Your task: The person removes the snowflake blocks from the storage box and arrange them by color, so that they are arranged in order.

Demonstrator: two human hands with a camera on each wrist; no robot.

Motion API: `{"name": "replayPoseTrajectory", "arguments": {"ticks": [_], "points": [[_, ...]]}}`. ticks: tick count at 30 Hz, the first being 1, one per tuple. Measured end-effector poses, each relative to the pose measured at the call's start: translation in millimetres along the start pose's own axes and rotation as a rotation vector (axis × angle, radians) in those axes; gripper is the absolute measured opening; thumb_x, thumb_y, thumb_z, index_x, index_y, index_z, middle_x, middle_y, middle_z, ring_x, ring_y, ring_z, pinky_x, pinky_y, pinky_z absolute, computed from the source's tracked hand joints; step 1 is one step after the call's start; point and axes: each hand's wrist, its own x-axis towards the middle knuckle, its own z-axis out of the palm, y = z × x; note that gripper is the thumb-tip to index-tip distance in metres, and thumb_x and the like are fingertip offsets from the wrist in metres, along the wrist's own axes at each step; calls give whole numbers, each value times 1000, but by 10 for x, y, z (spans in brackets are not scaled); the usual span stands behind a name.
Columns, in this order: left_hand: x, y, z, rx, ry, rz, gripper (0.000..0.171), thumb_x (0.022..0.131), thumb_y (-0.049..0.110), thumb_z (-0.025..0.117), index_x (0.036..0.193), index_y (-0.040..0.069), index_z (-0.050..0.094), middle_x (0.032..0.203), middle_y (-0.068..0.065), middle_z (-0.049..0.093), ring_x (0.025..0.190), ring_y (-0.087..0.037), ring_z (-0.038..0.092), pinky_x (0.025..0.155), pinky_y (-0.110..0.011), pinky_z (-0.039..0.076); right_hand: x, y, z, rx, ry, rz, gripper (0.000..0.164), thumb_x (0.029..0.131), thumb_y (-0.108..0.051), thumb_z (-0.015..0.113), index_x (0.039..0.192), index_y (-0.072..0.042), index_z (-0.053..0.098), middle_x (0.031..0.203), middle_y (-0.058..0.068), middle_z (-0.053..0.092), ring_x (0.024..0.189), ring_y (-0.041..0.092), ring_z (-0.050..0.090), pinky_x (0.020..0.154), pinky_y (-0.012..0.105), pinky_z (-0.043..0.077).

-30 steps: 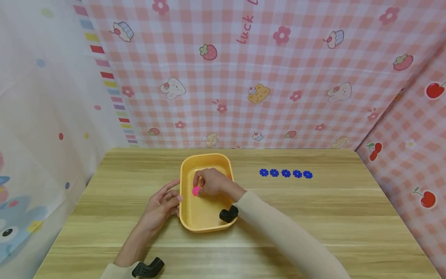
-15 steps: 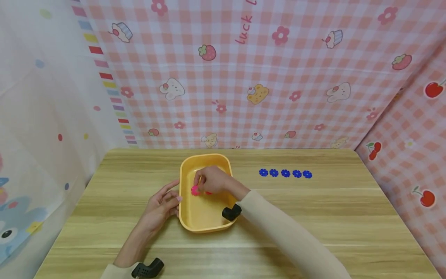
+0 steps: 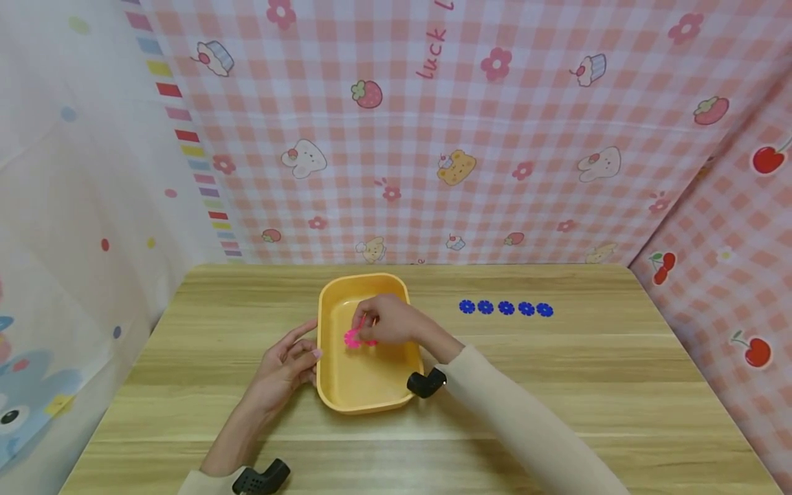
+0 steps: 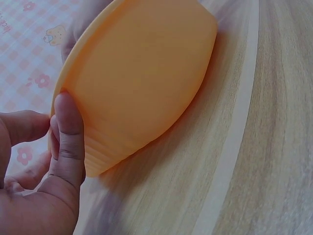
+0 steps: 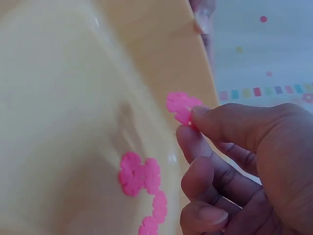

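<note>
My right hand point(image 3: 390, 320) is over a yellow plastic tray point(image 3: 321, 385). Between thumb and forefinger it pinches a pink flower-shaped disc point(image 5: 182, 104) with a notched edge, above the tray floor. Several more pink discs point(image 5: 130, 174) lie in the tray in the right wrist view; the head view shows them mostly hidden behind the hand. My left hand point(image 3: 287, 368) stays outside the tray's left side, thumb and fingers touching the wall near the rim. In the left wrist view the thumb point(image 4: 69, 127) lies against the outer wall.
A row of several blue flower-shaped discs point(image 3: 506, 308) lies on the wooden table point(image 3: 557, 399) to the tray's right. Behind the table hangs a pink checked cloth point(image 3: 408, 124), and printed sheets hang at both sides.
My right hand has lifted slightly and shifted right with the pink disc, and more pink shows beneath it. The left hand, tray and blue row stay in place.
</note>
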Motion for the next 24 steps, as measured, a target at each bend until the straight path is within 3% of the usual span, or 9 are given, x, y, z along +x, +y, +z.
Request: {"name": "replayPoseTrajectory", "arguments": {"ticks": [14,24], "points": [[-4,-23,-32,1,13,-6,64,100,8,65,158,12,36,100,2,60,75,-11,61,64,-25,59,-273,21,-74,-4,130,-64,11,91,-8,68,99,-15,73,84,-5,72,76,8,62,75,21,53],[8,-33,-26,-6,9,3,64,100,7,64,158,12,37,103,-1,60,75,-11,61,64,-24,59,-505,50,-142,82,223,-45,5,94,-17,72,98,-18,71,90,-2,68,84,15,61,75,25,54]]}}
